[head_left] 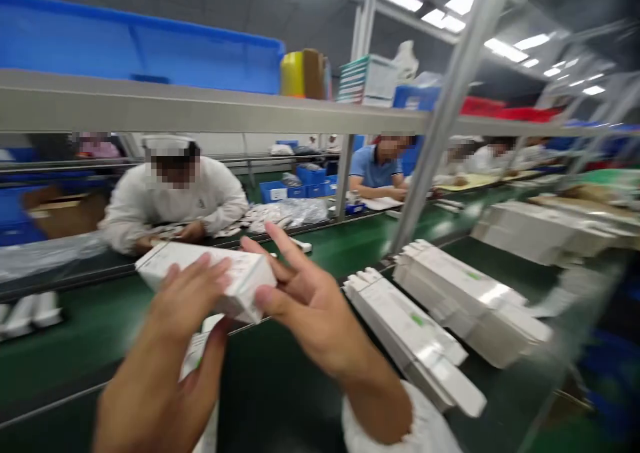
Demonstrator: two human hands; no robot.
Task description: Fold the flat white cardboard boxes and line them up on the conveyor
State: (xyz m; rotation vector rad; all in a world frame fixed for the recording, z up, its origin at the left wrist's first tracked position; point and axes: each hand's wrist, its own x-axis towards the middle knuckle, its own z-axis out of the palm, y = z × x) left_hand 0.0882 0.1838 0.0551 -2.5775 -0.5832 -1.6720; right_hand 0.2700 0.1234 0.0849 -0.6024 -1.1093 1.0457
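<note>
White box [247,276] | left hand [173,333]: gripping it | right hand [315,300]: fingers spread, thumb at box's end

We look through one camera worn on the person's head, facing forward and down, from above and behind the left hand [173,333] and right hand [313,300]. Both come up from the bottom edge, close to us. Past the left hand, we see across the green belt [105,316] to a worker [217,183] opposite; above both hands, our view takes in the shelf [200,108]. Beyond and above the right hand, it runs far back to the ceiling lights [507,50].
</note>
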